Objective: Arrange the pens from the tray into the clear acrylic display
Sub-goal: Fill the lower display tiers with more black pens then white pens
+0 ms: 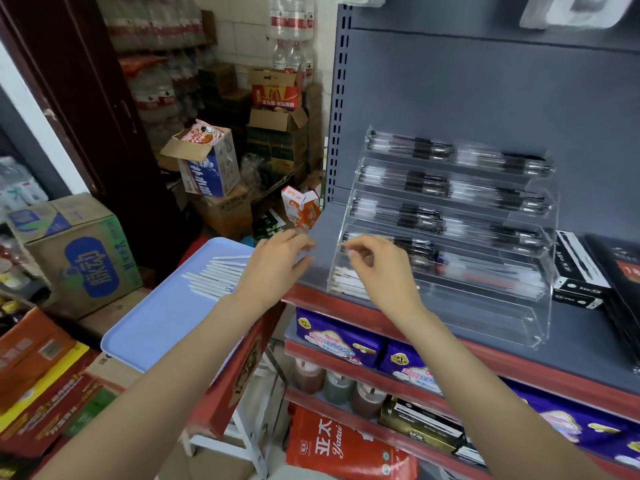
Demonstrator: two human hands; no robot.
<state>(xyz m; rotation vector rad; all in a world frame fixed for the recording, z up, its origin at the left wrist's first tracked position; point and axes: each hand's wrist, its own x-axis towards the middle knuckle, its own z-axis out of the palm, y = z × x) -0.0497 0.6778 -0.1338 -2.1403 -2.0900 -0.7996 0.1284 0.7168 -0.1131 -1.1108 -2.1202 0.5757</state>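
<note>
A clear acrylic display (540, 306) with stepped tiers stands on the grey shelf (571, 348) at the centre right of the frame. Its 4 upper tiers hold dark pens (412, 183) lying sideways, and a lower tier holds white pens (346, 282) at its left end. The right hand (377, 268) is in the middle of the frame, in front of the display's left side, with its fingers curled and the thumb and forefinger drawn close together; blur hides whether they pinch anything. The left hand (277, 263) sits just left of it, over the shelf's corner, fingers straight and slightly spread, holding nothing. Left of centre, a light blue tray (152, 327) rests on stacked boxes, with a row of white pens (216, 277) on its far part, beside the left wrist.
</note>
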